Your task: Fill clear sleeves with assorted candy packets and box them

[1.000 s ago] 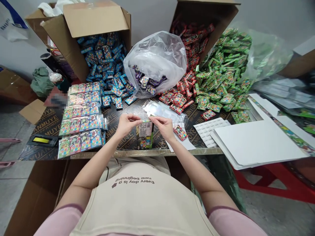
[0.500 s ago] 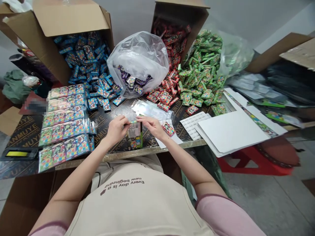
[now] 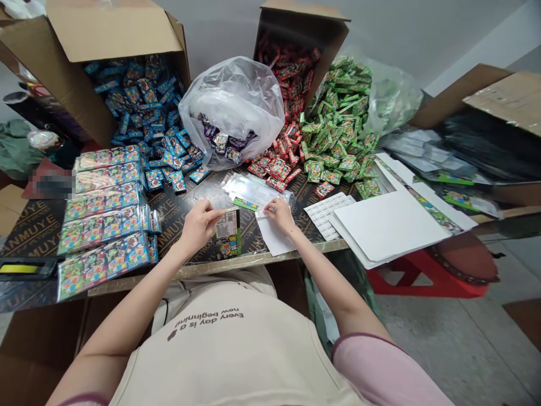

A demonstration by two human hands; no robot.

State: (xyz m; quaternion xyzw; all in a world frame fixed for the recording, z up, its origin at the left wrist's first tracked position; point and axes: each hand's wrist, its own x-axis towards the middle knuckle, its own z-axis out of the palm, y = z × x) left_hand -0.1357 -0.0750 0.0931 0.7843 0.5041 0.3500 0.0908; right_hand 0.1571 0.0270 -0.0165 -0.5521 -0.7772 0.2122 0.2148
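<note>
My left hand (image 3: 199, 226) is closed on the upper left edge of a small printed box (image 3: 228, 237), black and green with a pale label panel, standing at the table's front. To its right, my right hand (image 3: 279, 216) rests over a white paper sheet (image 3: 273, 239), thumb and fingertips pinched together. What those fingers hold, if anything, I cannot make out. A narrow green printed strip (image 3: 245, 203) lies between the hands, just beyond the box. Behind it are clear plastic sleeves (image 3: 257, 189), lying flat and overlapping.
Wrapped multi-packs (image 3: 105, 225) are stacked at left. Along the back lie blue packets (image 3: 147, 118), a clear bag (image 3: 236, 101) of purple packets, red packets (image 3: 279, 166) and green packets (image 3: 342, 124). White cards (image 3: 389, 225) and a sticker sheet (image 3: 327, 217) lie at right.
My right hand has left the box and moved right onto the white paper. The red packet seen there before is out of sight. My left hand stays on the box.
</note>
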